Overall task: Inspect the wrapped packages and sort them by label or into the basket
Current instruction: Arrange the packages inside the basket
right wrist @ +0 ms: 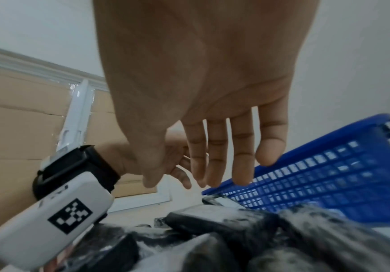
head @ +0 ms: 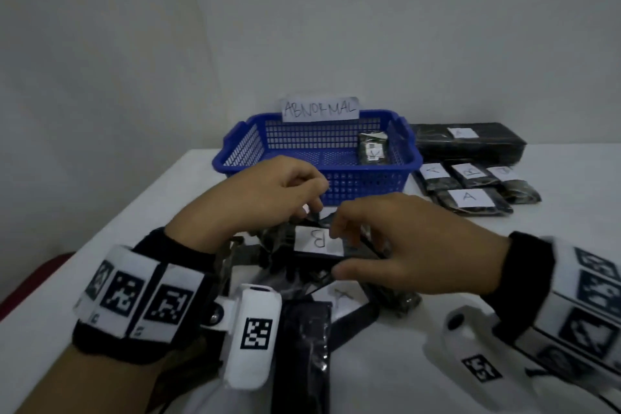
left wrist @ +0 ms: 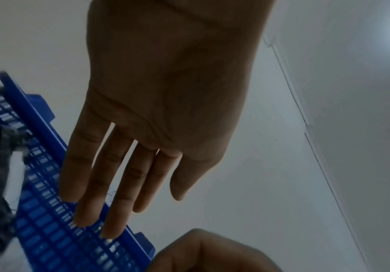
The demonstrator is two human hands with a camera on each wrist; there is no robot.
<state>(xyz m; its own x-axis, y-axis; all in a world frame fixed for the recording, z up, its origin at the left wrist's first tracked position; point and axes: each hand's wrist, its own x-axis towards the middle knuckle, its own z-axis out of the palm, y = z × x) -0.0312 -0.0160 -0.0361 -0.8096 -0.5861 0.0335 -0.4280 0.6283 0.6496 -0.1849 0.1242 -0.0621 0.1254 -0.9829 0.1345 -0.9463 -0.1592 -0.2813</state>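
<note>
A dark wrapped package with a white "B" label point(head: 317, 240) lies on top of a pile of dark wrapped packages point(right wrist: 235, 230) on the white table. My left hand point(head: 312, 202) hovers at its far left corner. In the left wrist view the left hand point(left wrist: 119, 184) has straight fingers and holds nothing. My right hand point(head: 337, 249) reaches over the package's right side, thumb at its near edge. The right wrist view shows the right hand point(right wrist: 212, 165) with straight fingers above the pile, gripping nothing. The blue basket point(head: 386, 168) stands just behind.
One wrapped package point(head: 373, 148) lies inside the basket, under a paper sign reading "ABNORMAL" point(head: 321, 109). At the right are packages labelled "A" point(head: 470, 198) and "B" point(head: 472, 173), and a long dark package point(head: 470, 141). A red object point(head: 33, 279) sits past the table's left edge.
</note>
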